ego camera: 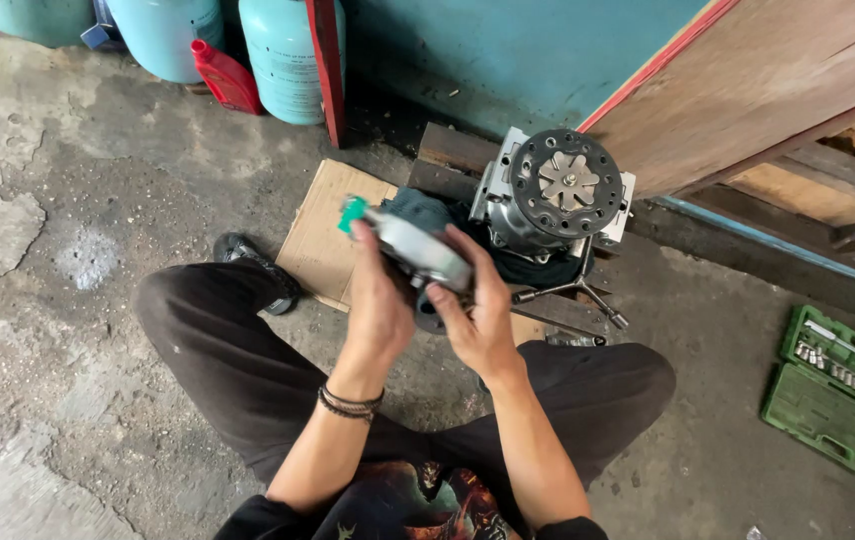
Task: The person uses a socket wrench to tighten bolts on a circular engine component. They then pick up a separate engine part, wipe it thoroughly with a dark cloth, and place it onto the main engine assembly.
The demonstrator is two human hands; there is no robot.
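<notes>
Left hand (378, 300): raised before the chest, back toward the camera, fingers curled closed around a held part.
Right hand (481, 315): level with the left, just beside it, fingers spread, fingertips gripping the same part.
Forearms: bare, converging upward; left wrist banded.
Legs: folded, knees apart.

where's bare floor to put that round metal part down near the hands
Bare concrete floor lies beyond the left knee, up to the gas cylinders. Another free patch sits between the right knee and the green socket case. Ahead it is crowded: cardboard, the compressor and a cross wrench. Both hands hold the part.
</notes>
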